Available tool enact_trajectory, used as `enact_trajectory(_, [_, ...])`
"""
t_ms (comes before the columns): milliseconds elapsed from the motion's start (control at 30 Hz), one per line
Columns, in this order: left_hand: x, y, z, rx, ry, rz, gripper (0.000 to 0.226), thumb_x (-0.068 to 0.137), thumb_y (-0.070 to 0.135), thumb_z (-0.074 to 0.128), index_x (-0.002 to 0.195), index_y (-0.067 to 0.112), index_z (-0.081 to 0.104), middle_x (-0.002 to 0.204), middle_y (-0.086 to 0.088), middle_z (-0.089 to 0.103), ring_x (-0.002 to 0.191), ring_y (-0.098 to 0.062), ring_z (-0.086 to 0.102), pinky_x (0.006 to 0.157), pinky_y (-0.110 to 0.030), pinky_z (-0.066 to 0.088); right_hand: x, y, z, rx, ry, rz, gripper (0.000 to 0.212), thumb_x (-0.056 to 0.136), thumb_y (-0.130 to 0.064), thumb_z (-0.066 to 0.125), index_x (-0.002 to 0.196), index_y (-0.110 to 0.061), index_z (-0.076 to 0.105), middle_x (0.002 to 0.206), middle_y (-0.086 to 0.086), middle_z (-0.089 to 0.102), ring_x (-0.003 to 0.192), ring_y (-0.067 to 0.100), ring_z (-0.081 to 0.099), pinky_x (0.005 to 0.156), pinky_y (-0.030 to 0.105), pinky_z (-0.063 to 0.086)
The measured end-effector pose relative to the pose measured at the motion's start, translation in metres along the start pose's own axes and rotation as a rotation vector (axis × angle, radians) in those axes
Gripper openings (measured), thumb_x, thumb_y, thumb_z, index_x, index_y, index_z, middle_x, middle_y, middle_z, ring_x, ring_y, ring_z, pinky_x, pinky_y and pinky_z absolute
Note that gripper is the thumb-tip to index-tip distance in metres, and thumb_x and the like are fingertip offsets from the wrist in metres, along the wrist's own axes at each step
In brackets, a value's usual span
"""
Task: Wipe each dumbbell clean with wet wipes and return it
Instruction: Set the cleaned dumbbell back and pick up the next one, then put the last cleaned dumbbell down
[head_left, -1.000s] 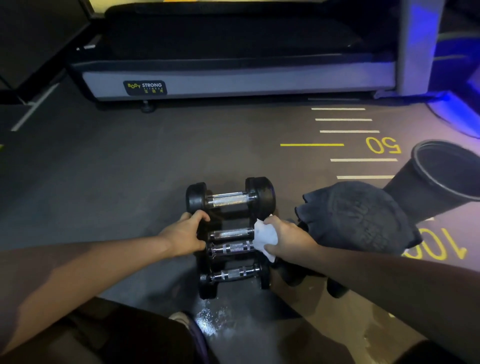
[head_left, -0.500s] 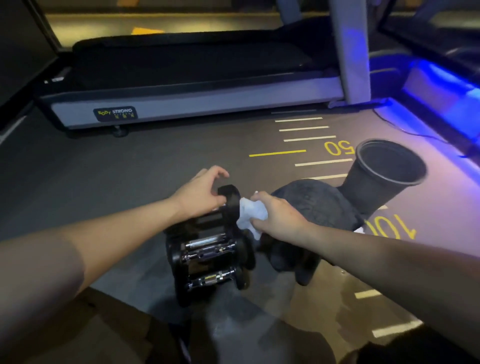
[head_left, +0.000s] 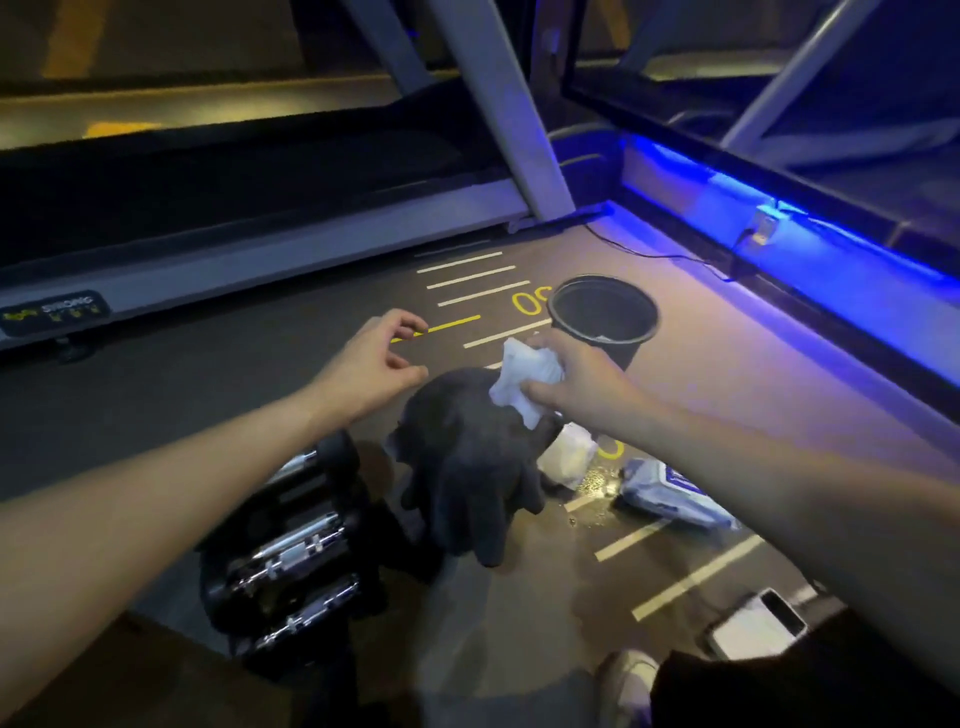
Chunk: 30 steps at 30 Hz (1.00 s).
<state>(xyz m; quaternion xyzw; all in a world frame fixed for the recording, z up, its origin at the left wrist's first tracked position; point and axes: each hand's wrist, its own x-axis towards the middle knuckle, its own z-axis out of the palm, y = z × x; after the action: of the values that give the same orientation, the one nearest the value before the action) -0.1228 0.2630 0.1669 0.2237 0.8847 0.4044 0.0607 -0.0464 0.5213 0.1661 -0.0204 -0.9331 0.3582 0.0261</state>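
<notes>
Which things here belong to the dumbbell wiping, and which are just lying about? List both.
For the job:
- dumbbells, stacked
- used wipe in the right hand
- wipes pack on the floor
- black bin, probably for used wipes
- left hand, empty

Lying about:
- dark cloth
- treadmill
- white device
- cable

— What colours stand out?
— White wet wipe (head_left: 524, 382), black dumbbells (head_left: 291, 566) with chrome handles, a dark grey cloth (head_left: 467, 478).
— The floor (head_left: 208, 374)?
— Grey, with white and yellow lines, blue light (head_left: 779, 228) along the edge.
</notes>
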Motion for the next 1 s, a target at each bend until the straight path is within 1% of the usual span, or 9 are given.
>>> enact_trajectory(100, [0.011,0.023,0.018,-0.023,-0.035,0.037,0.046,0.074,0.03,0.071,0.116,0.035,0.053,0.13,-0.005,0.051,0.09,-0.02,0.071,0.094,-0.04,0.055,-0.002,0.014,-0.015,-0.016,0.037,0.02,0.044,0.081,-0.025,0.069,0.123,-0.027,0.056,0.095,-0.006,0.065,0.074,0.008,0.062,0.071,0.034,0.056])
enact_trajectory(200, [0.032,0.038,0.034,-0.04,-0.028,0.08,0.043,0.082,0.018,0.074,0.118,0.029,0.053,0.131,-0.008,0.051,0.085,-0.015,0.068,0.094,-0.038,0.054,0.001,0.03,-0.025,-0.007,0.065,0.019,0.041,0.081,-0.024,0.069,0.12,-0.026,0.058,0.089,-0.014,0.06,0.084,0.011,0.06,0.074,0.031,0.052])
enact_trajectory(267, [0.044,0.043,0.045,-0.035,-0.033,0.103,0.043,0.083,0.016,0.073,0.119,0.027,0.053,0.131,-0.008,0.051,0.085,-0.013,0.067,0.093,-0.036,0.053,0.003,0.043,-0.03,0.007,0.063,0.048,0.04,0.082,-0.025,0.069,0.121,-0.027,0.057,0.093,-0.011,0.06,0.091,0.013,0.06,0.073,0.028,0.048])
enact_trajectory(333, [0.056,0.047,0.056,-0.03,-0.044,0.113,0.044,0.079,0.023,0.069,0.12,0.027,0.053,0.13,-0.007,0.05,0.092,-0.017,0.068,0.092,-0.034,0.054,0.008,0.056,-0.032,0.019,0.069,0.07,0.043,0.078,-0.034,0.068,0.119,-0.032,0.055,0.103,-0.003,0.064,0.096,0.017,0.061,0.078,0.034,0.051])
enact_trajectory(433, [0.076,0.046,0.071,-0.03,-0.053,0.127,0.041,0.086,0.01,0.072,0.116,0.029,0.053,0.131,-0.008,0.05,0.097,-0.025,0.067,0.091,-0.033,0.053,0.018,0.078,-0.036,0.019,0.079,0.096,0.053,0.066,-0.054,0.056,0.116,-0.04,0.049,0.109,0.002,0.067,0.097,0.022,0.064,0.083,0.047,0.055])
enact_trajectory(600, [0.112,0.043,0.087,-0.039,-0.068,0.122,0.042,0.086,0.009,0.073,0.117,0.029,0.052,0.131,-0.006,0.05,0.098,-0.027,0.068,0.087,-0.031,0.053,0.037,0.101,-0.047,0.009,0.096,0.145,0.055,0.068,-0.046,0.058,0.12,-0.029,0.053,0.11,0.005,0.065,0.099,0.024,0.063,0.086,0.046,0.053])
enact_trajectory(733, [0.135,0.045,0.094,-0.02,-0.093,0.123,0.044,0.074,0.034,0.064,0.117,0.033,0.054,0.129,-0.002,0.051,0.104,-0.021,0.065,0.096,-0.043,0.054,0.059,0.123,-0.052,0.022,0.099,0.153,0.04,0.079,-0.029,0.065,0.118,-0.027,0.053,0.105,0.003,0.063,0.092,0.023,0.062,0.079,0.044,0.055])
enact_trajectory(867, [0.167,0.041,0.102,-0.007,-0.101,0.125,0.039,0.082,0.025,0.069,0.117,0.035,0.054,0.129,0.0,0.05,0.104,-0.021,0.064,0.097,-0.045,0.053,0.087,0.148,-0.06,0.007,0.123,0.18,0.033,0.08,-0.027,0.064,0.11,-0.03,0.053,0.097,-0.001,0.064,0.083,0.023,0.063,0.066,0.033,0.051])
enact_trajectory(1000, [0.198,0.037,0.114,0.017,-0.103,0.157,0.038,0.088,0.012,0.069,0.116,0.033,0.054,0.129,-0.002,0.05,0.108,-0.018,0.059,0.097,-0.034,0.05,0.115,0.165,-0.071,-0.026,0.139,0.178,0.025,0.082,-0.021,0.063,0.106,-0.025,0.056,0.085,-0.008,0.064,0.069,0.015,0.063,0.055,0.028,0.049])
